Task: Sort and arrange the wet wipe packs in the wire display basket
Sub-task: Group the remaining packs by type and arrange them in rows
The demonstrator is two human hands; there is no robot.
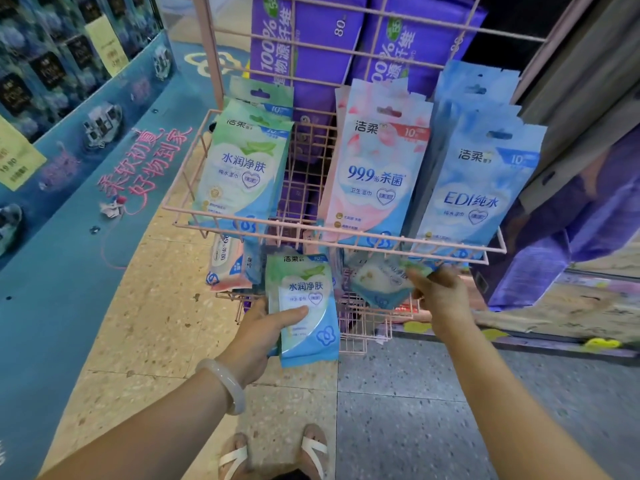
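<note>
Below the pink wire basket [332, 237], our left hand [256, 337] grips a green wipe pack [306, 306]; our right hand [440, 292] pinches another pack [381, 280].

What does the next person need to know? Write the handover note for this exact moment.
Left hand holds a green pack below the upper basket.
Right hand grips a second pack just under the basket's front rim.
Done: green packs, pink packs and blue packs stand upright in three groups in the basket.
Left: place the two held packs with their matching groups; loose packs lie in the lower basket unsorted.
</note>
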